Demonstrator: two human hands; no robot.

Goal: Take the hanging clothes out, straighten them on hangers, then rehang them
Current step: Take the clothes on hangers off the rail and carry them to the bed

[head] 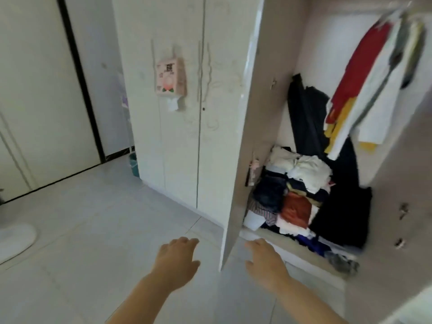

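While hung askew: red garment | white garment | crowded together

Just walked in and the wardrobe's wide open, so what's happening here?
A person stands at the open wardrobe door, with the left hand and right hand both stretched forward, open and empty, one on each side of the door's edge. The hanging clothes are on the rail, untouched. A messy pile of clothes fills the shelf below.
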